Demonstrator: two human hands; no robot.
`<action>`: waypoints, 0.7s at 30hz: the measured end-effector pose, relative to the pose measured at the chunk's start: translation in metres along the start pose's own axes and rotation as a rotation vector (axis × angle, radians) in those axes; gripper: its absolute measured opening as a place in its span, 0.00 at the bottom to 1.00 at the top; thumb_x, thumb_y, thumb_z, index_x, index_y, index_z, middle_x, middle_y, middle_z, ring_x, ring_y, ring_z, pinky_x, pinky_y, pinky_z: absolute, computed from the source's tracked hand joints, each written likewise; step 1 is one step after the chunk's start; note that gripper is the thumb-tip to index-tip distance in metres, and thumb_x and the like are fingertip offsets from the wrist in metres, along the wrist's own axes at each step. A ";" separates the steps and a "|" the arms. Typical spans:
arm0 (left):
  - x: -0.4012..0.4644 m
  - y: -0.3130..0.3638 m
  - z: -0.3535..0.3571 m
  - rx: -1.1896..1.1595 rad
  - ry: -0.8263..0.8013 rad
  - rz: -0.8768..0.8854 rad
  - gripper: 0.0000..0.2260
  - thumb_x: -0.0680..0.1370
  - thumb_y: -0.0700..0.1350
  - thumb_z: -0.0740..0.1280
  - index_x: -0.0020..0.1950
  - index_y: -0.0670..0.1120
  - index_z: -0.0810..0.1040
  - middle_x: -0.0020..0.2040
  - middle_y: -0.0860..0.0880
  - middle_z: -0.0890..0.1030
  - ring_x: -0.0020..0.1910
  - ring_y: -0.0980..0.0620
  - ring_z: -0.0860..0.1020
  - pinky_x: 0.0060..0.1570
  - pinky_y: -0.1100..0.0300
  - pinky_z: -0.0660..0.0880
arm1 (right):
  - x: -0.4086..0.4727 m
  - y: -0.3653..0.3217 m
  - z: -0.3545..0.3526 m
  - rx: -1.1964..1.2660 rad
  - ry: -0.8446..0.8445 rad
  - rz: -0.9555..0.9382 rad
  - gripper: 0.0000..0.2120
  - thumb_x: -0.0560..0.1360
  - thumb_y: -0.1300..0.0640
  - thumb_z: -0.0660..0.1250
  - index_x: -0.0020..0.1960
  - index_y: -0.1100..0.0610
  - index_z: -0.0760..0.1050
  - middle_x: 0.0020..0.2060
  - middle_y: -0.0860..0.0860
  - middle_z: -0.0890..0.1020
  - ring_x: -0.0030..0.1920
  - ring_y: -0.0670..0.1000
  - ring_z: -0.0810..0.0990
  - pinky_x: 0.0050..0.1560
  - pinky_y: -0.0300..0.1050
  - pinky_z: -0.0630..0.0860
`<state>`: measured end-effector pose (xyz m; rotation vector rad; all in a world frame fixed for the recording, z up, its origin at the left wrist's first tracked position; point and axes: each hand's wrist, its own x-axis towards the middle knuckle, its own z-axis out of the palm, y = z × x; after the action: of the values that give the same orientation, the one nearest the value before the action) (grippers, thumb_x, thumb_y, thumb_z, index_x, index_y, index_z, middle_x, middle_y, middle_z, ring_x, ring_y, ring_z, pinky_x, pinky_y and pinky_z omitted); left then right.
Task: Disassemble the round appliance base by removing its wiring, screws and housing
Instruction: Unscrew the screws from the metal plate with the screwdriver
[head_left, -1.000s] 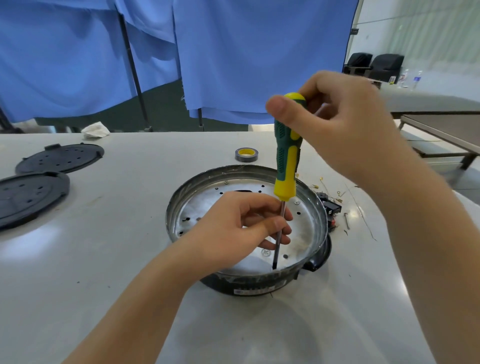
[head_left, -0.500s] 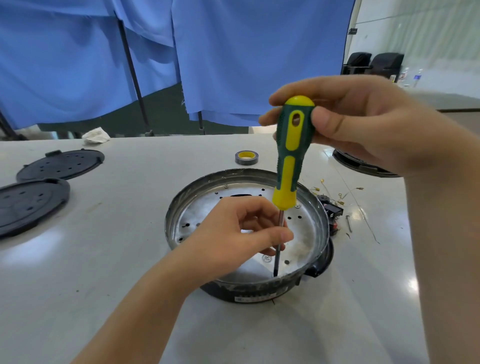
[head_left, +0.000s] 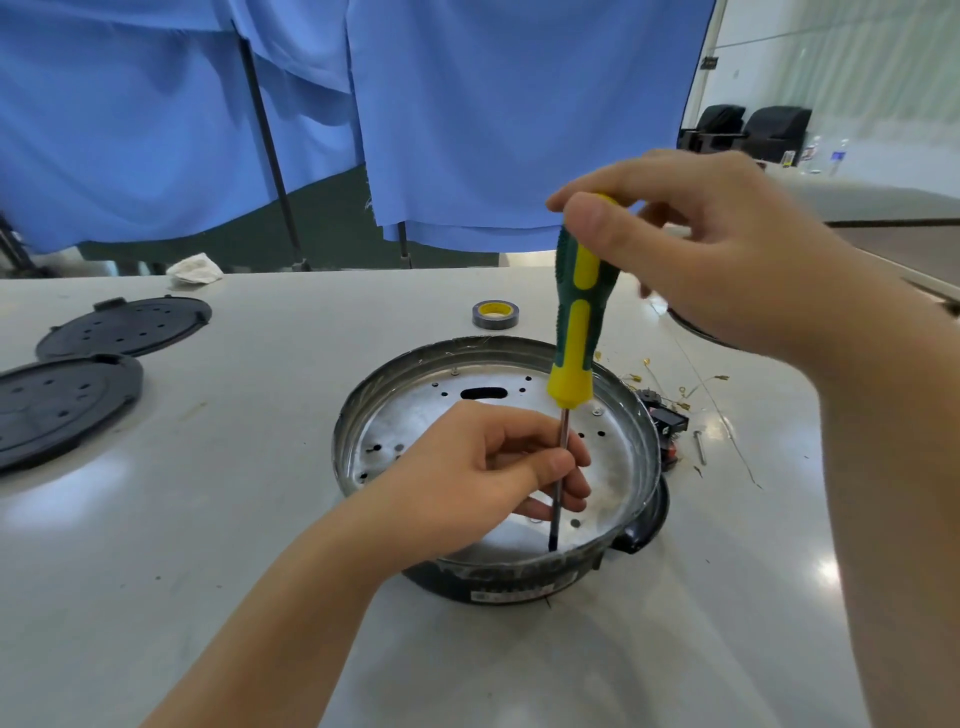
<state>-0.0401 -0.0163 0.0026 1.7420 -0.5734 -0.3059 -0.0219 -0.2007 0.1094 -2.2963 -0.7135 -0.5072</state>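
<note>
The right hand (head_left: 727, 254) is raised, its forearm entering from the right edge, with thumb and fingers curled round the top of the green-and-yellow-handled screwdriver (head_left: 574, 322). The left hand (head_left: 467, 467) sits lower, its forearm entering from the bottom edge, with thumb and fingertips pinching the tool's upright metal shaft.

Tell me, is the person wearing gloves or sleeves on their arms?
No. The left hand and right hand are bare, with no gloves, rings or watch showing. Both forearms are bare too, and no sleeve reaches into view.
</note>
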 end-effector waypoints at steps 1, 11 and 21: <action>0.000 0.000 0.000 0.006 0.000 0.003 0.10 0.80 0.36 0.63 0.46 0.47 0.81 0.39 0.51 0.84 0.44 0.52 0.84 0.47 0.56 0.81 | -0.001 -0.004 0.002 -0.132 0.063 -0.023 0.22 0.74 0.33 0.59 0.50 0.48 0.80 0.36 0.46 0.79 0.39 0.43 0.76 0.42 0.30 0.70; 0.001 0.000 0.001 -0.039 0.001 0.002 0.08 0.78 0.37 0.66 0.44 0.48 0.81 0.38 0.49 0.84 0.42 0.50 0.84 0.44 0.57 0.81 | -0.003 -0.007 -0.007 -0.140 -0.024 -0.076 0.08 0.77 0.47 0.64 0.53 0.47 0.79 0.37 0.51 0.80 0.36 0.53 0.76 0.43 0.53 0.78; 0.000 0.001 0.002 0.012 -0.015 0.081 0.04 0.73 0.41 0.73 0.39 0.47 0.79 0.39 0.48 0.84 0.41 0.48 0.85 0.42 0.57 0.81 | -0.013 0.010 -0.025 0.523 -0.411 -0.256 0.15 0.76 0.66 0.59 0.61 0.55 0.73 0.66 0.52 0.76 0.69 0.51 0.72 0.63 0.43 0.72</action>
<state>-0.0416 -0.0176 0.0033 1.7246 -0.6557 -0.2592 -0.0298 -0.2289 0.1155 -1.8311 -1.1906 0.0563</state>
